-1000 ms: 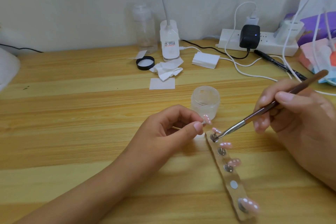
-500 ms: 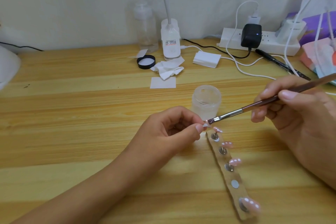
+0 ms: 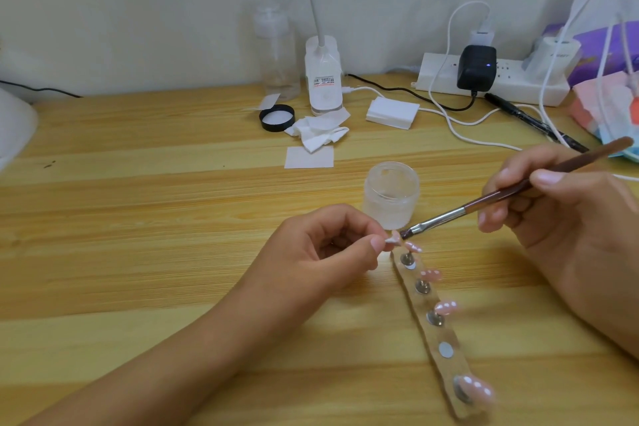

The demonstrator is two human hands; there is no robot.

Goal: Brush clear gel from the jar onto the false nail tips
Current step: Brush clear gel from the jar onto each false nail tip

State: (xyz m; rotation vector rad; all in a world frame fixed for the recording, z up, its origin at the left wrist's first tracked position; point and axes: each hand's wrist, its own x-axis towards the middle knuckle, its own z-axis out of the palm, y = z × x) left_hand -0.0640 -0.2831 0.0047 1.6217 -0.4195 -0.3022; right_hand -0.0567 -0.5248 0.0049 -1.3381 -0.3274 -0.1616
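My left hand [image 3: 332, 245] pinches a small false nail tip [image 3: 497, 240] on its stand between thumb and forefinger. My right hand [image 3: 567, 218] grips a brown-handled brush [image 3: 491, 199], and the bristles touch that nail tip. Just behind them stands the open frosted jar of clear gel [image 3: 392, 194]. A narrow holder strip [image 3: 446, 335] runs toward me on the wooden table [image 3: 138, 218]; several pink nail tips [image 3: 446, 307] sit on its metal studs, and one round magnet is bare.
The black jar lid [image 3: 276, 117], crumpled wipes [image 3: 320, 131] and a white pad [image 3: 309, 157] lie behind the jar. A lamp base [image 3: 323, 79], clear pump bottle [image 3: 276, 52], power strip [image 3: 491, 79] with cables, a black pen [image 3: 532, 121] and face masks [image 3: 615, 114] line the back and right.
The brush tip rose from the top of the holder strip to the nail tip in my left hand. My left hand stayed nearly still.
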